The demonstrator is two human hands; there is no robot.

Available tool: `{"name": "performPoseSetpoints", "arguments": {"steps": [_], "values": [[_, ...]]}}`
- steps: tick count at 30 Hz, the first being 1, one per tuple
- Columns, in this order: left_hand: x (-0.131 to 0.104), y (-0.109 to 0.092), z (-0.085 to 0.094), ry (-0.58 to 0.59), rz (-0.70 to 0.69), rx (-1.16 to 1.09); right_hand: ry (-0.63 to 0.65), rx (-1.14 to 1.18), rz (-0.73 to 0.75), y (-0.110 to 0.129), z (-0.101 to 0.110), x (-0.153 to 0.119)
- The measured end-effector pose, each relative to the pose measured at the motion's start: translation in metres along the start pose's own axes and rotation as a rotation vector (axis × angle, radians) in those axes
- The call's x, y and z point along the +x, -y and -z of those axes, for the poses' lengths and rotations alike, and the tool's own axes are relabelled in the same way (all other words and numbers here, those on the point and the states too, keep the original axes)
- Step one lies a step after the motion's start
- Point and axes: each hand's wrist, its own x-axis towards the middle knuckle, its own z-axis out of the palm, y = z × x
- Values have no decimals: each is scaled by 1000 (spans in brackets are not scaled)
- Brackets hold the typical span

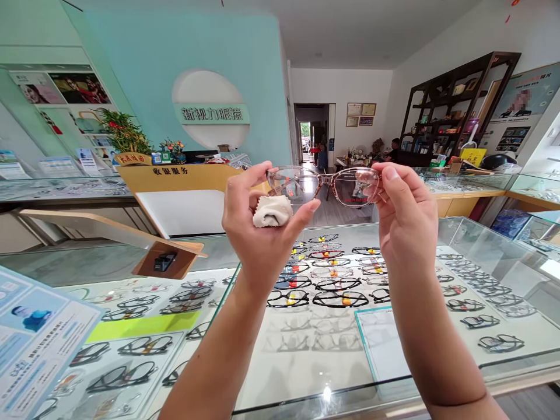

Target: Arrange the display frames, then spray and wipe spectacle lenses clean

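Observation:
A pair of eyeglasses (326, 179) with a clear, pinkish-brown frame is held up level between my two hands, above the glass display case. My right hand (405, 204) pinches its right end, thumb in front and fingers behind. My left hand (262, 221) has its fingers curled at the other end and around a bunched cream cleaning cloth (273, 211), the thumb pointing right below the lens. Red lettering shows on the right lens. Some left fingertips are hidden behind the cloth and the frame.
Rows of eyeglasses (340, 298) lie inside the glass case (306, 385) under my arms. A wooden stand (170, 256) and a blue printed sheet (39, 344) are at the left. Farther back are a yellow-topped counter (184, 192), a dark shelf (446, 111) and a seated person (392, 153).

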Motion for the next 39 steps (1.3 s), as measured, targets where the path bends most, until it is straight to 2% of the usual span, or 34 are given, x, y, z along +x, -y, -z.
{"name": "performPoseSetpoints", "arguments": {"steps": [7,16,21,27,35,39], "values": [[0,-3,0,37,25,-41,25,-35,20,-5,3,1],[2,-10,-1,67,169,-209,36,-81,45,-10,4,3],[-4,-5,-3,91,228,-323,28,-31,-10,-10,3,2],[-7,-6,-5,50,223,-308,50,-33,19,-10,4,2],[-6,-7,-4,57,251,-282,78,-30,-9,-14,7,4],[-3,-7,-3,52,314,-297,91,-21,-15,-12,5,4]]}}
